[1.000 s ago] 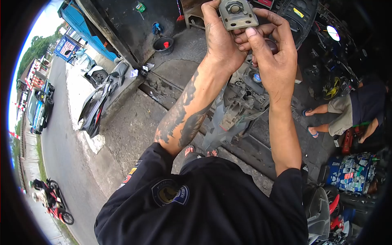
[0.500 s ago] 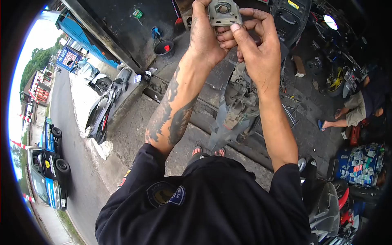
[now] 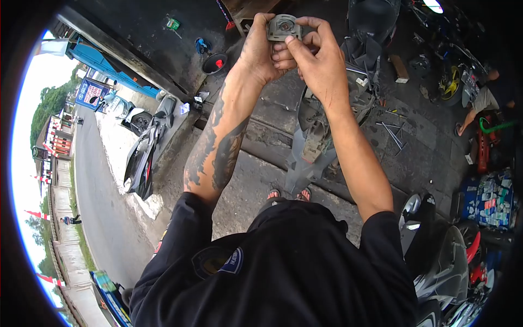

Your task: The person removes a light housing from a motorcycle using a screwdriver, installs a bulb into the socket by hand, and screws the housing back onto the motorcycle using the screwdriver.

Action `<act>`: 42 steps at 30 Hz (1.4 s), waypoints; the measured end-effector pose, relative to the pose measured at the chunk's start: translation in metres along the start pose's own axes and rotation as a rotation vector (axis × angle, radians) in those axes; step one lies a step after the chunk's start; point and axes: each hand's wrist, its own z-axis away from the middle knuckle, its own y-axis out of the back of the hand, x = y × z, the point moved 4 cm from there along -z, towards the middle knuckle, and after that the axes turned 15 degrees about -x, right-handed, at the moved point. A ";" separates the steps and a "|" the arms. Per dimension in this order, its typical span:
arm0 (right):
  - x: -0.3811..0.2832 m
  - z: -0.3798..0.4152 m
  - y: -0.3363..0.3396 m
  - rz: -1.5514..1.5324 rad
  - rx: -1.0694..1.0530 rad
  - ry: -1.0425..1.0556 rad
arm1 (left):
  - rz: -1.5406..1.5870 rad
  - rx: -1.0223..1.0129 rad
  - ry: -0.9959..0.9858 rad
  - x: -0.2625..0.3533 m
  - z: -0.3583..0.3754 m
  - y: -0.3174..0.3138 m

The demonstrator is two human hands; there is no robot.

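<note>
A small grey plate-like part [image 3: 278, 34] with a round opening in its middle and slots along its edge is held up at the top of the head view. My left hand [image 3: 255, 57] grips its left side, thumb on the edge and fingers curled underneath. On the other side, my right hand [image 3: 322, 68] pinches it, thumb on the lower right edge and index finger along the top right corner. Below and beyond my hands, a partly stripped motorcycle body [image 3: 318, 131] stands on the floor.
A black bucket [image 3: 214, 64] with something red inside stands on the left. Metal rods [image 3: 391, 135] lie on the right floor. Another person's leg [image 3: 473, 111] shows at far right. A blue crate of small boxes [image 3: 488, 200] and motorcycles [image 3: 447, 261] stand nearby; a road [image 3: 101, 180] runs left.
My hands and the part have shifted left and slightly down in view, with the part appearing smaller. The truck has moved toward the bottom left. Both hands keep their hold.
</note>
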 end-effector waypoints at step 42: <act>-0.176 -0.051 0.035 -0.444 0.037 0.626 | -1.041 -0.501 -1.083 0.172 0.041 -0.175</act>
